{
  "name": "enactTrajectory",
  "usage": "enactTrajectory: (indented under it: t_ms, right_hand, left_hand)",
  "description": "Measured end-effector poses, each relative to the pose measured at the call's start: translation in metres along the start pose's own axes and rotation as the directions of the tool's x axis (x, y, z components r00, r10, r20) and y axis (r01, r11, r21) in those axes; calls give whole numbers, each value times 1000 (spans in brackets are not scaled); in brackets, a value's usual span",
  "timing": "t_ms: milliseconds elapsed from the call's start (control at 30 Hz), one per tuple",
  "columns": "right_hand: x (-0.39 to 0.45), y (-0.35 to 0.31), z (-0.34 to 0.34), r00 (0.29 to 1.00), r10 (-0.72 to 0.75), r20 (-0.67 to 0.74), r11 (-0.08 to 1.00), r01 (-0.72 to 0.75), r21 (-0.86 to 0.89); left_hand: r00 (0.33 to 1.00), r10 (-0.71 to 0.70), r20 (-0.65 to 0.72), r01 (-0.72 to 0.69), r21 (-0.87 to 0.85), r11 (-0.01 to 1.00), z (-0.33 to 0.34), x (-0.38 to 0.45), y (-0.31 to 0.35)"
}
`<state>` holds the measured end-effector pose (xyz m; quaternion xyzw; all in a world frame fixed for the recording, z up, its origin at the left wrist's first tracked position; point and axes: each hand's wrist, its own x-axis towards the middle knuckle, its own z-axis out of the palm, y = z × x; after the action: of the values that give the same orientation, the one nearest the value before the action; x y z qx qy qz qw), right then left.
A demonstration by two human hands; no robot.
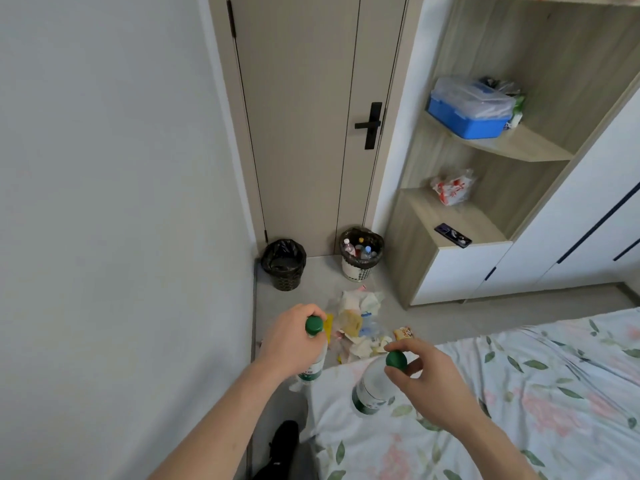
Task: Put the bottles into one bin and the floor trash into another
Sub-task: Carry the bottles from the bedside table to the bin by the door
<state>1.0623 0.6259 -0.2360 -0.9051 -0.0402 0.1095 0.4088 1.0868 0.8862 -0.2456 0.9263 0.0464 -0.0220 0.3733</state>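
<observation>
Now both hands grip green-capped bottles by the neck: left hand [294,336], right hand [420,372]. Light, slippery plastic. Bottle bin [360,256] at one o'clock; trash [360,320] ahead.

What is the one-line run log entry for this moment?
left hand: holds bottle | right hand: holds bottle | floor trash: not binned
</observation>
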Motion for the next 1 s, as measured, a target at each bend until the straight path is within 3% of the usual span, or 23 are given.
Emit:
enactTrajectory:
  t_ms: [367,767,1000]
  right_hand:
    - [183,-39,4,982,154,-111,987,-147,66]
    - [268,-14,-12,967,212,-139,977,-212,15]
    - [382,-16,-12,942,272,-196,962,-264,68]
  left_hand:
    - [986,116,118,-124,60,991,-41,237,-2]
    - [964,140,225,-165,98,981,-38,336,-23]
    - [943,177,282,-211,95,973,-32,468,-47]
